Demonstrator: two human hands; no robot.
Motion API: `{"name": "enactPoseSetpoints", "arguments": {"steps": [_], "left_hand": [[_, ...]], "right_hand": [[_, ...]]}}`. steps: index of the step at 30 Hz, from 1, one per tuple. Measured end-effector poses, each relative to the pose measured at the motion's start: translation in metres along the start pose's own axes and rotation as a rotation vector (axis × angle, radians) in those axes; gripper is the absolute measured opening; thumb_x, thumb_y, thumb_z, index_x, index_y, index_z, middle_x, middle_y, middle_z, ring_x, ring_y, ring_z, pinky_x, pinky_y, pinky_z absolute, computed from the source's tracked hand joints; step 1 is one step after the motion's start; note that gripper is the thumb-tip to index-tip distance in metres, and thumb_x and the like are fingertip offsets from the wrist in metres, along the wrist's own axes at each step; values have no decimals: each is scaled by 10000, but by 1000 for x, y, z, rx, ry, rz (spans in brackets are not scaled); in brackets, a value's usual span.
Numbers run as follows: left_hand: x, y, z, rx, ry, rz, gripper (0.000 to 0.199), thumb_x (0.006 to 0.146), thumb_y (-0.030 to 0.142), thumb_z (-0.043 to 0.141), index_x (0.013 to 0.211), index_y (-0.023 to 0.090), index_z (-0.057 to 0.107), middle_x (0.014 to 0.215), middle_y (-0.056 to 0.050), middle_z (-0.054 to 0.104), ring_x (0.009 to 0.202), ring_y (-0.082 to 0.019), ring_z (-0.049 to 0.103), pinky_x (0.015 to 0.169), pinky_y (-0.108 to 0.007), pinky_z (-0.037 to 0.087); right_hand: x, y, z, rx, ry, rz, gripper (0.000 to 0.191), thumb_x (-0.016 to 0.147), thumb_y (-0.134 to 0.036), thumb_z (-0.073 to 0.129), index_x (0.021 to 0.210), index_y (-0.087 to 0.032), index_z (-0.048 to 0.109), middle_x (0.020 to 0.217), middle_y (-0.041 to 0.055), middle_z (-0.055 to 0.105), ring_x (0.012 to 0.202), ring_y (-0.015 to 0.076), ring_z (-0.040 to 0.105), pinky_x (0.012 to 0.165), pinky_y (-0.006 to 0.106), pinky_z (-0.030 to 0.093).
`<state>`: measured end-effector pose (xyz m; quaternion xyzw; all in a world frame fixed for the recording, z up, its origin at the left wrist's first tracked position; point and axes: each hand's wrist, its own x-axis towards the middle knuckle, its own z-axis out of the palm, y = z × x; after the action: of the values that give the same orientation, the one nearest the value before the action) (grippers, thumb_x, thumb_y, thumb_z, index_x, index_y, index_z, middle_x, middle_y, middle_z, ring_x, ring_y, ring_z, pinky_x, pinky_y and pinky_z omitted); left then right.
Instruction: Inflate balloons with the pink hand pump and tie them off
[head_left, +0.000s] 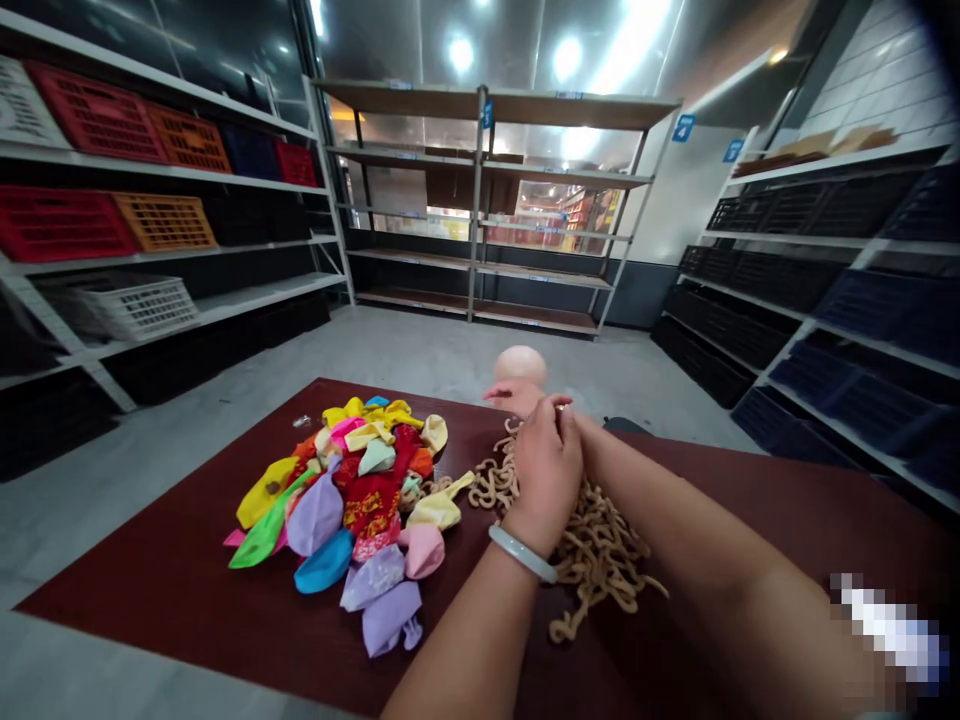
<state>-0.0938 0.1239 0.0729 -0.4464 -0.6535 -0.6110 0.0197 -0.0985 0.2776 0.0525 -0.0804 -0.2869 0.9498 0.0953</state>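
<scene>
My left hand [550, 455], with a pale bracelet on the wrist, is curled closed above a heap of tan, curly, cord-like pieces [600, 555]. What its fingers grip is hidden. Behind it my right hand [517, 397] reaches across with fingers stretched out to the left, its palm side partly covered. Just past those fingers shows a rounded, pale pink inflated balloon [520, 364]; its neck is out of sight. To the left lies a pile of limp, multicoloured balloons [371, 500], among them yellow, green, blue, purple and patterned red ones.
Everything lies on a dark red-brown tabletop [187, 560]. A small clear scrap [301, 421] is near its far left edge. Shelves with coloured crates [97, 110] line the left wall, a metal rack [476, 200] stands at the back, and dark crates [862, 300] fill the right shelves.
</scene>
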Motion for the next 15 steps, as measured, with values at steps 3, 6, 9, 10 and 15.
{"name": "enactPoseSetpoints", "arguments": {"steps": [3, 6, 9, 10, 15], "left_hand": [[1, 3, -7, -89, 54, 96, 217, 969, 250, 397, 1056, 205, 590, 1008, -61, 679, 959, -190, 630, 864, -321, 453], [5, 4, -14, -128, 108, 128, 203, 964, 237, 409, 1043, 196, 591, 981, -63, 673, 931, -188, 623, 846, -322, 455], [9, 3, -19, -149, 123, 96, 222, 967, 255, 400, 1047, 190, 596, 975, -77, 668, 931, -198, 619, 846, -329, 455], [10, 3, -20, -154, 115, 76, 234, 970, 264, 391, 1049, 188, 598, 977, -84, 666, 936, -202, 619, 853, -332, 455], [11, 2, -23, -147, 74, 13, 264, 975, 280, 365, 1065, 196, 598, 1016, -89, 668, 972, -211, 615, 888, -342, 451]], "right_hand": [[-20, 43, 22, 666, -314, 40, 194, 852, -231, 617, 659, -250, 626, 553, -41, 536, 537, 95, 548, 637, 163, 471], [-26, 78, 50, 1654, -718, 79, 85, 773, -208, 704, 832, -268, 707, 679, -22, 606, 729, 130, 620, 764, 169, 466], [-24, 89, 68, 2303, -755, 272, 176, 826, -166, 640, 945, -276, 709, 745, 2, 631, 836, 145, 632, 842, 170, 459], [-23, 88, 69, 2458, -735, 331, 203, 844, -148, 608, 973, -272, 705, 776, 16, 641, 856, 151, 634, 855, 177, 463], [-21, 78, 60, 2962, -738, 596, 303, 854, -97, 534, 1073, -249, 678, 899, 58, 651, 979, 185, 635, 892, 218, 481]]}}
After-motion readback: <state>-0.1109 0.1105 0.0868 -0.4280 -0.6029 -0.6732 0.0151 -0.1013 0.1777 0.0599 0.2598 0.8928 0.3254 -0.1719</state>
